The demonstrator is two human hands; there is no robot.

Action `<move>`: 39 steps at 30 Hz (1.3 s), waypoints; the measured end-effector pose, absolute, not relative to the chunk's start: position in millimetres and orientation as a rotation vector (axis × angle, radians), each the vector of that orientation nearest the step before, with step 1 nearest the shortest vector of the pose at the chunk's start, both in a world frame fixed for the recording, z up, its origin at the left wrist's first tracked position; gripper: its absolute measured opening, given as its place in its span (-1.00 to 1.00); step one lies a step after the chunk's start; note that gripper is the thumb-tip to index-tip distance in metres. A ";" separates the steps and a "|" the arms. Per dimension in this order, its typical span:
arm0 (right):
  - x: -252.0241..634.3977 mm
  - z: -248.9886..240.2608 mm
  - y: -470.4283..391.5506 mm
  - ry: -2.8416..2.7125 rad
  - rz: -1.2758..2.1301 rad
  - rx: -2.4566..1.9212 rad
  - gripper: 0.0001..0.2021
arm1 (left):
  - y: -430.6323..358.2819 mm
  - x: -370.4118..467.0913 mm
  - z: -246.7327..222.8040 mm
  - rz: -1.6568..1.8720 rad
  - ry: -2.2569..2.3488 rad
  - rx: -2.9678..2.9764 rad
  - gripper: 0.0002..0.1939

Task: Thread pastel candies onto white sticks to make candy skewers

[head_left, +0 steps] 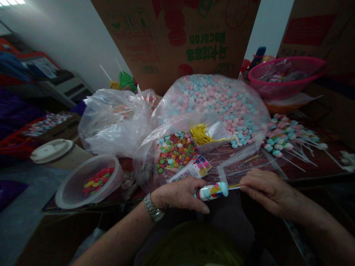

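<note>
Candy stick (212,191), a short wrapped roll of pastel sweets with a colourful label, lies level between the two hands at the near edge of the worktop (318,166). Left hand (180,194), with a metal watch (153,210) on its wrist, has its fingers clamped round the left end of the roll, thumb underneath. Right hand (263,190) has its fingers pinched together on the thin white stick at the right end, where a gold twist tie (233,186) shows. Just beyond the left hand lies a stack of printed wrappers (194,168). Behind that, an open clear bag holds many-coloured ring sweets (174,149), and beside it to the right sits a bundle of gold ties (202,135) in a small clear bag. Farther back, a big clear bag (219,99) is full of pink, blue and white sweets. To the right of it, finished sticks (288,142) lie in a heap on the worktop. At far right stands a pink basket (285,75). To the left, a crumpled clear bag (116,118) sits beside the ring sweets, and nearer, a round clear tub (88,181) holds red and yellow sweets. A cardboard box (177,37) stands at the back.
</note>
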State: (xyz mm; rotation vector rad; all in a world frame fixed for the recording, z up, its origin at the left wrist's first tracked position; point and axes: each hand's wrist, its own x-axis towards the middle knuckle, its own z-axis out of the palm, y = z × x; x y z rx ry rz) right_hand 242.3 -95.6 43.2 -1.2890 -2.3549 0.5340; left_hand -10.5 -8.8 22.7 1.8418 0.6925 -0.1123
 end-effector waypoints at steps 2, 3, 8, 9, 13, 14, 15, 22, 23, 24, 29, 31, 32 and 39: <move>242.5 41.3 -96.9 -2.372 0.580 -1.352 -0.74 | -10.2 -8.3 24.1 -0.111 0.702 1.972 -0.70; 243.2 40.9 -97.6 -2.382 0.599 -1.383 -0.74 | -11.2 -7.1 24.8 -0.130 0.710 2.042 -0.72; 245.9 40.4 -101.5 -2.327 0.654 -1.553 -0.72 | -20.6 -0.5 19.6 0.053 1.079 2.411 -0.82; 245.8 39.5 -102.6 -2.308 0.670 -1.577 -0.72 | -22.5 -0.1 16.7 0.113 1.178 2.471 -0.82; 245.9 33.5 -107.4 -2.273 0.745 -1.629 -0.68 | -27.0 -3.2 6.4 0.170 1.393 2.607 -0.74; 246.2 32.3 -108.5 -2.266 0.756 -1.631 -0.67 | -27.5 -4.6 5.2 0.158 1.405 2.622 -0.73; 246.6 31.6 -109.4 -2.259 0.765 -1.627 -0.67 | -28.0 -5.7 4.7 0.150 1.409 2.632 -0.73; 244.0 38.9 -110.4 -2.174 0.742 -1.546 -0.67 | -33.4 -0.6 7.9 0.174 1.135 2.541 -0.46; 243.3 39.7 -110.3 -2.179 0.691 -1.542 -0.67 | -34.4 1.0 7.5 0.161 1.118 2.518 -0.49; 243.0 40.0 -110.3 -2.194 0.618 -1.538 -0.68 | -35.2 2.1 7.0 0.144 1.127 2.494 -0.54; 245.3 39.1 -114.2 -2.363 0.316 -1.443 -0.69 | -36.8 0.4 7.7 0.049 1.318 2.359 -0.55; 245.9 39.8 -116.4 -2.432 0.356 -1.399 -0.70 | -36.3 -1.5 10.0 0.027 1.332 2.344 -0.52; 245.8 40.2 -117.2 -2.449 0.382 -1.382 -0.70 | -36.1 -2.1 11.0 0.028 1.323 2.343 -0.51; 248.2 40.6 -113.9 -2.420 0.494 -1.411 -0.73 | -36.8 2.6 10.4 0.057 1.143 2.380 -0.52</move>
